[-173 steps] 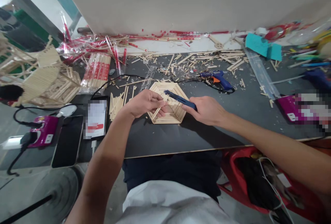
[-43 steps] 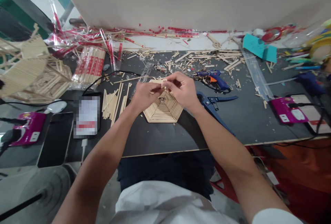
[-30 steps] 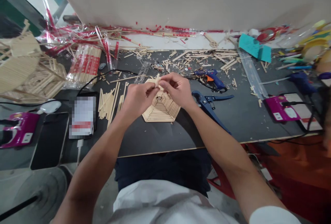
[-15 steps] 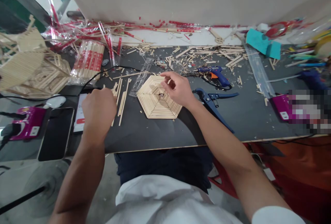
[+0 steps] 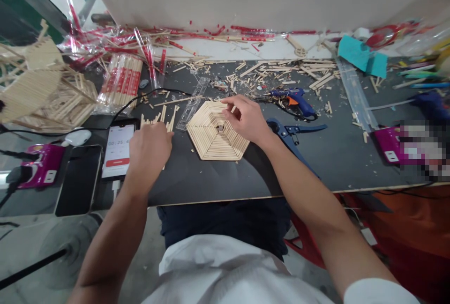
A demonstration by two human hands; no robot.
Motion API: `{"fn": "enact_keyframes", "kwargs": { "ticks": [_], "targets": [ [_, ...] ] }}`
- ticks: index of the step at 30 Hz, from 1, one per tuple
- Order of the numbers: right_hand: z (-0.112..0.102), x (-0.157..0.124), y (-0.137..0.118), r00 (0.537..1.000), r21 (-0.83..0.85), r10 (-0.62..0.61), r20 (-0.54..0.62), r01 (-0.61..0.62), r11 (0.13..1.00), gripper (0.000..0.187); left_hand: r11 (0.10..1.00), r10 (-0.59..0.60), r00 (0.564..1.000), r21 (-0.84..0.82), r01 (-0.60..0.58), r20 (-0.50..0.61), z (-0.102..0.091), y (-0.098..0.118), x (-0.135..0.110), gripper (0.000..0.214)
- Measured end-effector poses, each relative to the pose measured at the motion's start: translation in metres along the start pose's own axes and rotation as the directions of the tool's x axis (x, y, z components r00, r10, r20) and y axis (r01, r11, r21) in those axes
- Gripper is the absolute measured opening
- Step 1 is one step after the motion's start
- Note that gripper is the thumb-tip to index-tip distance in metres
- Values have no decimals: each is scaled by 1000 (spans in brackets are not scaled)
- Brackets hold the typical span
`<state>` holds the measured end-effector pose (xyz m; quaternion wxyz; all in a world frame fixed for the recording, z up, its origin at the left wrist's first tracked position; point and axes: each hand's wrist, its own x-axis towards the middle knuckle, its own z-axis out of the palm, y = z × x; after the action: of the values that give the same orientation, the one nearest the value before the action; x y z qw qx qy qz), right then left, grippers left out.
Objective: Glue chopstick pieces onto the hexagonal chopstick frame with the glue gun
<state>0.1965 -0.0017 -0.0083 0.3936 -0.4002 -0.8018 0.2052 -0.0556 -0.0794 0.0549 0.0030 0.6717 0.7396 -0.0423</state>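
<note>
A hexagonal panel (image 5: 220, 147) of wooden sticks, with a small hole at its centre, lies flat on the dark table. My right hand (image 5: 248, 119) rests over its upper right part, fingers curved and the thumb apart from them; nothing shows between them. To the left, my left hand (image 5: 152, 147) is closed, back up, over a small group of loose wooden sticks (image 5: 163, 114). Its fingertips are hidden, so whatever it grips cannot be seen. A clear plastic stencil (image 5: 190, 109) touches or nearly touches the panel's left edge.
A phone with a timer (image 5: 118, 147) and a dark phone (image 5: 79, 180) lie at left. Behind are a pack of sticks (image 5: 121, 79) and a stick-built model (image 5: 42, 88). A blue glue gun (image 5: 297, 100) and blue cutter (image 5: 291, 137) lie at right, near scattered offcuts (image 5: 281, 70).
My left hand has moved right, off the phone's screen and onto the loose sticks. My right hand stays over the panel, almost unmoved. The view has shifted slightly.
</note>
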Motion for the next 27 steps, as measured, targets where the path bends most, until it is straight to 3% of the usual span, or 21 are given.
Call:
{"fn": "enact_keyframes", "kwargs": {
  "ticks": [7,14,19,22,24,27],
  "targets": [
    [0,-1,3,1000,2,17,-7,-17,1000,17,990,-142,977,21,140,159,-11,13,-4,30],
    [-3,1,4,1000,-18,21,-10,-21,1000,15,992,-124,988,32,121,96,-9,26,0,27],
    [-7,1,5,1000,-6,8,-25,-8,1000,15,994,-109,990,17,108,87,-18,22,-1,22],
    [-6,1,3,999,17,14,-43,-13,1000,15,996,-83,994,-48,80,-76,-26,19,1,31],
    [-4,1,0,998,104,49,-49,-44,994,20,969,15,971,-237,-74,-240,-25,22,7,28],
    [-1,1,-7,984,362,180,-2,-167,917,35,733,131,896,-567,-376,-425,-15,36,24,21]
  ]
}}
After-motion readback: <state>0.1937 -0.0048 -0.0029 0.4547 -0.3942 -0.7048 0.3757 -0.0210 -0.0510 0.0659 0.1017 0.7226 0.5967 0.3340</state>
